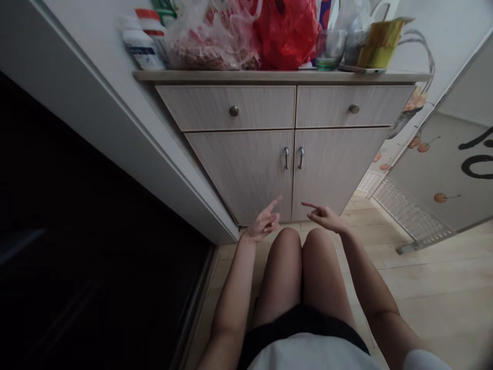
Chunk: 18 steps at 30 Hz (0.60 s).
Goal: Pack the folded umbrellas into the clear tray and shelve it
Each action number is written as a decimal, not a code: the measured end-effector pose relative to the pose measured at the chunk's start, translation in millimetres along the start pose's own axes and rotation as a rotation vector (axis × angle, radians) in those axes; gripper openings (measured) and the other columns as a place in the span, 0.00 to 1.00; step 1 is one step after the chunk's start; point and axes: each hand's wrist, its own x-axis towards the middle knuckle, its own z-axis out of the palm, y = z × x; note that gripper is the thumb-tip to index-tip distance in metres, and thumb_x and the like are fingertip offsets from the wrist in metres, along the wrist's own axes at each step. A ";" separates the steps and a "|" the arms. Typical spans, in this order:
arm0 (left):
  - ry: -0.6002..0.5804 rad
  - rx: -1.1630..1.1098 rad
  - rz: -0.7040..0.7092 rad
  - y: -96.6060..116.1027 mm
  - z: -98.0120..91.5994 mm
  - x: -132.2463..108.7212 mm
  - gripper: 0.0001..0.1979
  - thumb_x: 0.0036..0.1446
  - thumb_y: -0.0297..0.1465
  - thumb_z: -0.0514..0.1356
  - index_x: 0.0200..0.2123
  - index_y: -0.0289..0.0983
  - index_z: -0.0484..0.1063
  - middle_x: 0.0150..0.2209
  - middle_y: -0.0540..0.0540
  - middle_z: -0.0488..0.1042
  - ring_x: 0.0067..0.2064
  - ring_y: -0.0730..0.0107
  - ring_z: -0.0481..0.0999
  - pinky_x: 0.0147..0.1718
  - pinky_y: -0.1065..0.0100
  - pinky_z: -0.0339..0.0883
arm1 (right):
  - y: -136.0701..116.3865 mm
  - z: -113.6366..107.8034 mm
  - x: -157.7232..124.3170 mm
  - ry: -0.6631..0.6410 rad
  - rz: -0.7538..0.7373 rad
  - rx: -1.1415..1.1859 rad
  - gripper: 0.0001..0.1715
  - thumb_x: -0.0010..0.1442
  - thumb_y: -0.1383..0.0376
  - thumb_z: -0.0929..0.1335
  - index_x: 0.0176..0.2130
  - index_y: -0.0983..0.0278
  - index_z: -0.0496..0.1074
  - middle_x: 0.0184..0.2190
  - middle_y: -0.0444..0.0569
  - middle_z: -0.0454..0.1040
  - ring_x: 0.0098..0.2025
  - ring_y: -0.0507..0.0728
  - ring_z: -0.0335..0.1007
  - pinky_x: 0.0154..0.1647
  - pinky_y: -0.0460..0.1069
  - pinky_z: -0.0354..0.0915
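My left hand (pixel 265 222) is raised over my knees with its index finger stretched out and the other fingers loosely bent. It holds nothing. Across from it, my right hand (pixel 323 216) also has its index finger out, pointing left, and is without anything in it. Both hands are in front of the lower doors of a pale wood-grain cabinet (pixel 246 159), and I cannot see either one touching it. Two metal door handles (pixel 286 158) sit side by side above my fingertips. Higher up, two closed drawers carry round knobs (pixel 233 110).
On the cabinet top stand white bottles (pixel 143 49), a clear plastic bag (pixel 211 43), a red bag (pixel 287 36), a glass (pixel 330 49) and a yellow container (pixel 379 43). A translucent panel with cherry pictures (pixel 442 169) stands right. A dark doorway (pixel 88 241) lies left.
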 end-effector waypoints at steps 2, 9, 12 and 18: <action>0.068 -0.097 0.162 15.2 11.5 5.4 0.37 0.58 0.39 0.67 0.68 0.55 0.58 0.18 0.62 0.52 0.16 0.81 0.39 0.20 0.72 0.45 | -24.3 -2.8 1.6 0.038 -0.107 0.247 0.45 0.57 0.54 0.70 0.69 0.58 0.59 0.18 0.32 0.49 0.20 0.49 0.40 0.24 0.47 0.44; 0.244 -0.176 0.433 48.0 40.7 70.8 0.24 0.72 0.34 0.44 0.67 0.54 0.62 0.21 0.58 0.42 0.18 0.74 0.35 0.22 0.69 0.50 | -61.2 -10.8 61.2 0.274 -0.286 0.501 0.42 0.62 0.57 0.64 0.71 0.48 0.50 0.16 0.30 0.38 0.18 0.50 0.31 0.23 0.47 0.43; 0.298 -0.155 0.464 49.5 42.9 88.4 0.25 0.73 0.34 0.40 0.67 0.52 0.62 0.22 0.57 0.41 0.19 0.73 0.35 0.23 0.68 0.52 | -54.1 -7.7 80.8 0.347 -0.282 0.553 0.39 0.64 0.59 0.62 0.71 0.50 0.51 0.16 0.29 0.38 0.18 0.50 0.28 0.23 0.48 0.42; 0.362 -0.099 0.455 43.6 43.1 100.9 0.23 0.73 0.36 0.43 0.67 0.52 0.62 0.22 0.58 0.42 0.19 0.74 0.37 0.25 0.69 0.55 | -47.4 -2.4 93.4 0.418 -0.227 0.569 0.42 0.60 0.68 0.57 0.72 0.55 0.51 0.16 0.30 0.35 0.19 0.52 0.27 0.23 0.48 0.43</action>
